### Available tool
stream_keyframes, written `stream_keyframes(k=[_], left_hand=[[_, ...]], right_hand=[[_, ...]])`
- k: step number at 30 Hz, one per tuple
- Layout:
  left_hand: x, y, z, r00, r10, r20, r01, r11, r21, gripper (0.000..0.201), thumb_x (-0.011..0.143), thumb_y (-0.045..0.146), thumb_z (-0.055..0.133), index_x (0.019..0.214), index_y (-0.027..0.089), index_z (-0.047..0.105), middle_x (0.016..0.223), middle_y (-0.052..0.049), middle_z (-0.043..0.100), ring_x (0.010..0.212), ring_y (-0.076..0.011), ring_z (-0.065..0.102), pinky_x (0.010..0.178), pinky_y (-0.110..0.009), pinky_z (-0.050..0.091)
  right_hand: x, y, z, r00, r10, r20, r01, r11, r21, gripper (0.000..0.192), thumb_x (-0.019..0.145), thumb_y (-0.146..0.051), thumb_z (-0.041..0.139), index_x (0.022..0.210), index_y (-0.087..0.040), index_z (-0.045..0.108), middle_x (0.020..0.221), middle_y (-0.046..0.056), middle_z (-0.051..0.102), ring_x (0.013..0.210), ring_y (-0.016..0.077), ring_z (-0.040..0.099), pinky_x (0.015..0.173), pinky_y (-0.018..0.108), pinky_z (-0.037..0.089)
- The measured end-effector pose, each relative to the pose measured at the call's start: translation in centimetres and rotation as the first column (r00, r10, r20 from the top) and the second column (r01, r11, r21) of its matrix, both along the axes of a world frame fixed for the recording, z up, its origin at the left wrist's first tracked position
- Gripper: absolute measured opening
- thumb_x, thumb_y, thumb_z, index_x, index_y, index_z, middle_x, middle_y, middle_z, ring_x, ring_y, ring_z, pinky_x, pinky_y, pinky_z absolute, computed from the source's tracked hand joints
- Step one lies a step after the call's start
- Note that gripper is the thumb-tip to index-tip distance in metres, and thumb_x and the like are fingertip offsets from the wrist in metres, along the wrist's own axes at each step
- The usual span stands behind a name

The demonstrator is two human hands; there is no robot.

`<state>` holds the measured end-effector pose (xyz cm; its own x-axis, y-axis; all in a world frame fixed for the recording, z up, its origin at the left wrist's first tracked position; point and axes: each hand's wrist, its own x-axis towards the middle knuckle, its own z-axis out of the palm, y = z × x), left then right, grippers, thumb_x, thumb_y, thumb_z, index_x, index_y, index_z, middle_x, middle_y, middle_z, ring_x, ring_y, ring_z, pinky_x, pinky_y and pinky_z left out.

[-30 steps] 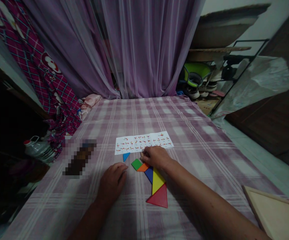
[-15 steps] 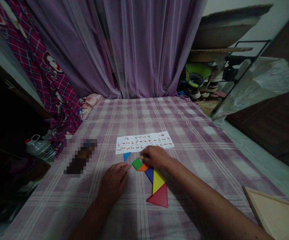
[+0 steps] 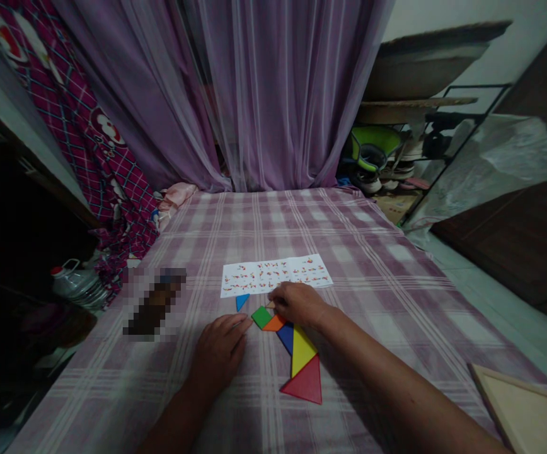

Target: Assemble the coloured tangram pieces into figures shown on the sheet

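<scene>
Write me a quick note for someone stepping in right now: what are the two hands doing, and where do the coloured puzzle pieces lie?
Left hand: flat on the purple checked cloth, open, fingertips near the green square piece.
Right hand: resting on the top of the figure, over a small piece I cannot make out.
Joined in a chain: green square, orange triangle, blue piece, yellow triangle, red triangle.
Loose: small blue triangle, just below the white pattern sheet.
Wooden tray lies at the near right.
</scene>
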<state>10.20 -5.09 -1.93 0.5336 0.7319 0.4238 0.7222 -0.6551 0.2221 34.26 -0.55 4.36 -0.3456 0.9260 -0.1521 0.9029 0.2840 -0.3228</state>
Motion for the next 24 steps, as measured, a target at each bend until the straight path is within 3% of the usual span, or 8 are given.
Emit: stream_keyframes(k=[18, 24], left_hand=[[0.1, 0.1, -0.3, 0.995, -0.049, -0.092, 0.054, 0.997, 0.056, 0.039, 0.095, 0.019, 0.044, 0.13, 0.027, 0.059, 0.131, -0.006, 0.064, 0.124, -0.0262, 0.054, 0.095, -0.044, 0.048], [0.2, 0.0, 0.2, 0.988, -0.051, -0.143, 0.056, 0.998, 0.031, 0.043, 0.092, 0.014, 0.044, 0.13, 0.027, 0.058, 0.132, -0.004, 0.064, 0.126, -0.0252, 0.052, 0.097, -0.043, 0.044]], right_hand=[[-0.7, 0.1, -0.8, 0.998, -0.058, -0.022, 0.058, 0.998, 0.018, 0.023, 0.089, -0.026, 0.053, 0.101, -0.021, 0.072, 0.103, 0.009, 0.072, 0.092, 0.0217, 0.066, 0.073, 0.028, 0.041], [-0.2, -0.1, -1.0, 0.996, -0.038, -0.081, 0.039, 0.999, 0.012, 0.023, 0.082, -0.021, 0.058, 0.101, -0.021, 0.072, 0.103, 0.008, 0.071, 0.094, 0.0211, 0.065, 0.075, 0.027, 0.041]])
